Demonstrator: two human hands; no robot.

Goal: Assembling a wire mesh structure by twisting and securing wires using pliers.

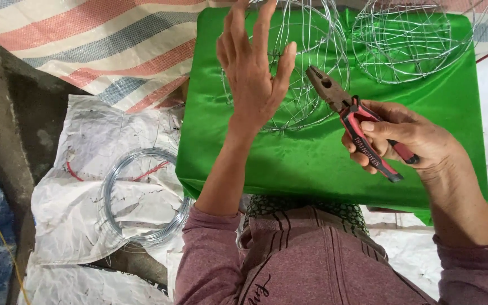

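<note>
Head view is showing a person sitting and looking down at a shiny green cloth (312,164) that is covering the desk in front of them. The left hand (252,73) is lifting up over the cloth with its fingers spread wide, and it is resting against a round wire frame (306,56) that is lying on the far part of the cloth. Its grip is open and is pinching nothing. The right hand (402,141) is hovering on the right side, and its grip is wrapping tight around the red and black handles of a pair of pliers (351,113). The metal nose of the pliers is pointing far and left, toward the wire frame, and is sitting just beside the left thumb. A second wire frame (408,39) is lying on the far right of the cloth, apart from both hands. On the left, a coil of thin wire (142,197) is lying on a crumpled white sheet (86,141) on the floor. A striped tarp (97,51) is spreading out at the far left.
</note>
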